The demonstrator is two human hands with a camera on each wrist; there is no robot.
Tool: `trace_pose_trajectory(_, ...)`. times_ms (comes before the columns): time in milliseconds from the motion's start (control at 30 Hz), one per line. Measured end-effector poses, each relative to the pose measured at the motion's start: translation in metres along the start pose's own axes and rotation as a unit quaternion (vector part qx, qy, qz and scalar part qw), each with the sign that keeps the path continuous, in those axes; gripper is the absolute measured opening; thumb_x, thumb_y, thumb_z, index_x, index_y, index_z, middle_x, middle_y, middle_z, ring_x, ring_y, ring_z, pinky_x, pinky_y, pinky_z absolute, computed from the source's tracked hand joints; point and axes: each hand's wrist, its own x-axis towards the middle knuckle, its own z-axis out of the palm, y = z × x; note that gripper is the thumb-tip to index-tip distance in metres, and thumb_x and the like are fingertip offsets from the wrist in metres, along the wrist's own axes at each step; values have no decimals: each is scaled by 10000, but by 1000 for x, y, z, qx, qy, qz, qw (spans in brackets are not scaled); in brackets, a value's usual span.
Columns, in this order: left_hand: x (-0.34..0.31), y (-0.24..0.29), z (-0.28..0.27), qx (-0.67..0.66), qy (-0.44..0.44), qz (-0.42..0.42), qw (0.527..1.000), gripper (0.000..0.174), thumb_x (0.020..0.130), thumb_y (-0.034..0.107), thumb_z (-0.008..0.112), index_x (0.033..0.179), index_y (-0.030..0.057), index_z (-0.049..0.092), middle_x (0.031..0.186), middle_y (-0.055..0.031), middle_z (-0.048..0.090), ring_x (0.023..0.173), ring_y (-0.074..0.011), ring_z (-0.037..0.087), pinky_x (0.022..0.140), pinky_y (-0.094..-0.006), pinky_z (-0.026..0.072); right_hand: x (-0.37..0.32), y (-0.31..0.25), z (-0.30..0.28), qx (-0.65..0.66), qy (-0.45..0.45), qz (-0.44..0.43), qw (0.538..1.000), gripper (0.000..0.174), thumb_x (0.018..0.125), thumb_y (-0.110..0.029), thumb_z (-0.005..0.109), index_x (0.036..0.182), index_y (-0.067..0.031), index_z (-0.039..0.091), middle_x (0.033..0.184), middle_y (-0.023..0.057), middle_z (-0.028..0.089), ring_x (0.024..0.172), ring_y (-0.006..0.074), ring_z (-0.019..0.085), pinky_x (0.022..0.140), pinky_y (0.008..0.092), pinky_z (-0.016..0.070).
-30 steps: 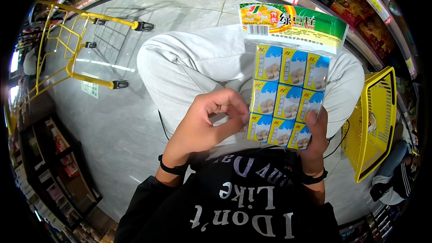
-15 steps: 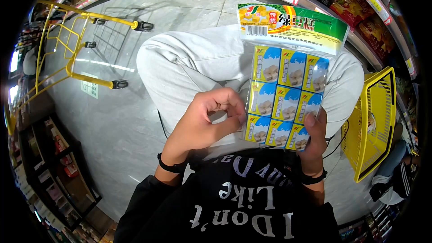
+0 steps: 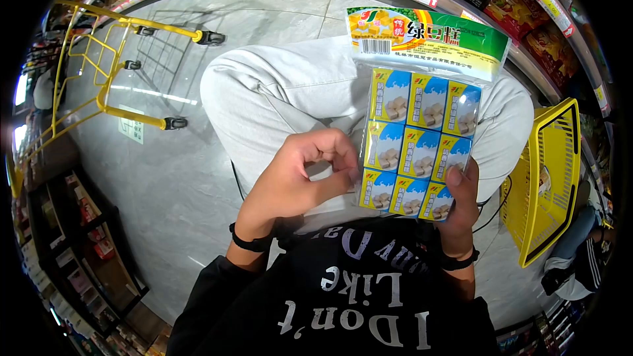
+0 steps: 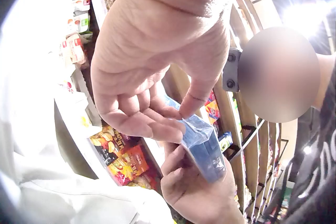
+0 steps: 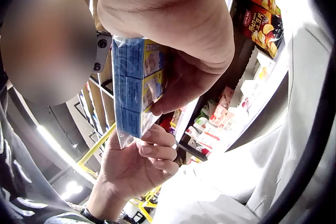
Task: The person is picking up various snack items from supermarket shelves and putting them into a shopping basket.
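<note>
A clear-wrapped pack of small blue and yellow boxes of mung bean cake (image 3: pixel 417 142) is held up over the lap in the head view, its front facing the camera. Its green and white header card (image 3: pixel 428 43) is at the far end. My right hand (image 3: pixel 461 194) grips the lower right side, thumb on the front and the other fingers mostly hidden behind. At the left edge, my left hand (image 3: pixel 300 175) pinches the wrapper between thumb and fingertips. The left wrist view shows those fingertips on the shiny film (image 4: pixel 197 129) at the pack's side.
A yellow cart frame (image 3: pixel 102 86) on black wheels stands on the grey tiled floor (image 3: pixel 171 191) at left. A yellow basket (image 3: pixel 544 184) lies to the right, near another person's clothed leg. Shelves with snack bags (image 3: pixel 514 13) curve along the far side; a dark shelf unit (image 3: pixel 86 237) is lower left.
The pack has shifted slightly left and tilted a little, its lower end coming slightly nearer my body. Both hands keep their hold, the left moving slightly with it.
</note>
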Motion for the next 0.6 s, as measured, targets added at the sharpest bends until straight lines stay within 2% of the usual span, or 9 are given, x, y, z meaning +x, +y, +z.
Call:
trace_pose_trajectory(133, 0, 1, -2, 25, 4, -2, 1000, 66, 797, -44, 661, 841, 4, 649, 822, -18, 661, 768, -93, 611, 747, -247, 480, -1, -2, 2, -6, 0, 5, 1000, 559, 923, -365, 576, 1291, 51, 508, 1160, 164, 673, 986, 196, 697, 842, 311, 555)
trace_pose_trajectory(200, 1, 1, -3, 28, -1, 5, 1000, 63, 795, -34, 676, 840, 4, 656, 816, -18, 662, 767, -95, 612, 747, -249, 481, -1, -6, 6, 22, -15, -5, 1000, 394, 945, -272, 579, 1226, 2, 547, 1147, 136, 671, 998, 154, 667, 862, 310, 531)
trace_pose_trajectory(533, 2, -4, -9, 19, -9, 14, 1000, 81, 786, -56, 659, 842, 3, 663, 832, -27, 678, 763, -94, 622, 730, -242, 486, -2, -3, 3, 7, -6, -3, 1000, 428, 944, -269, 566, 1265, 10, 511, 1145, 150, 672, 991, 180, 681, 863, 325, 542)
trace_pose_trajectory(600, 2, -8, -13, 23, 20, 10, 999, 95, 800, -43, 685, 883, -2, 663, 843, -27, 683, 758, -95, 627, 720, -241, 488, -4, -1, 0, -9, 12, 14, 1000, 539, 947, -355, 546, 1313, 36, 484, 1194, 161, 654, 1005, 201, 687, 852, 318, 551)
